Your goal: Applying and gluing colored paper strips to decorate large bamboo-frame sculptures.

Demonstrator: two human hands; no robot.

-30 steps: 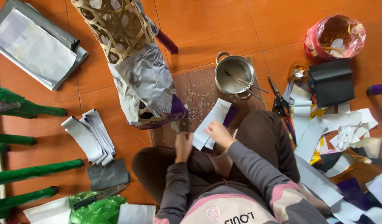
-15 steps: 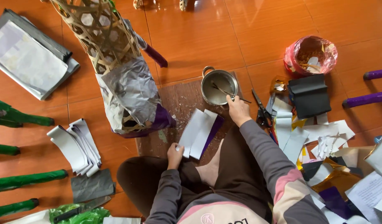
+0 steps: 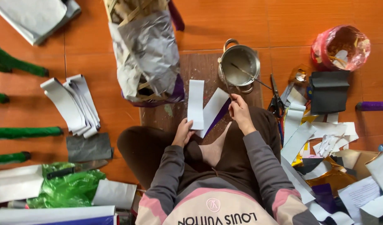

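I watched the right hand [image 3: 240, 111] come back from the steel pot [image 3: 239, 65], carrying a thin stick over toward the paper. The left hand [image 3: 184, 132] slid to the bottom edge of the upright white paper strip [image 3: 195, 104] and pinned it on the board.
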